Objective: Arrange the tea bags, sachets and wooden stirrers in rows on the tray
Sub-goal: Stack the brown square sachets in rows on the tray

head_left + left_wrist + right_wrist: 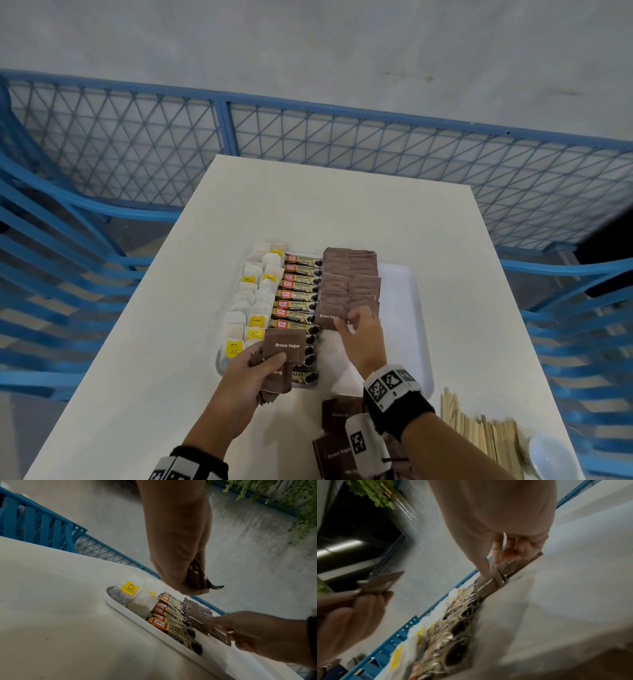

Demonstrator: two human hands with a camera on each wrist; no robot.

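Observation:
A white tray (406,308) on the table holds tea bags (253,308) at its left, coffee sachets (298,294) in the middle and two rows of brown sugar sachets (349,277). My left hand (260,363) hovers over the tray's near left end and grips a stack of brown sugar sachets (284,346), also seen edge-on in the left wrist view (197,577). My right hand (352,323) pinches one brown sugar sachet (221,635) at the near end of the brown rows, low on the tray. Wooden stirrers (479,435) lie in a loose pile on the table at lower right.
Loose brown sugar sachets (335,442) lie on the white table (137,377) under my right wrist. A white bowl (551,455) stands at the near right corner. The tray's right part is bare. Blue chairs and a blue mesh fence (342,144) surround the table.

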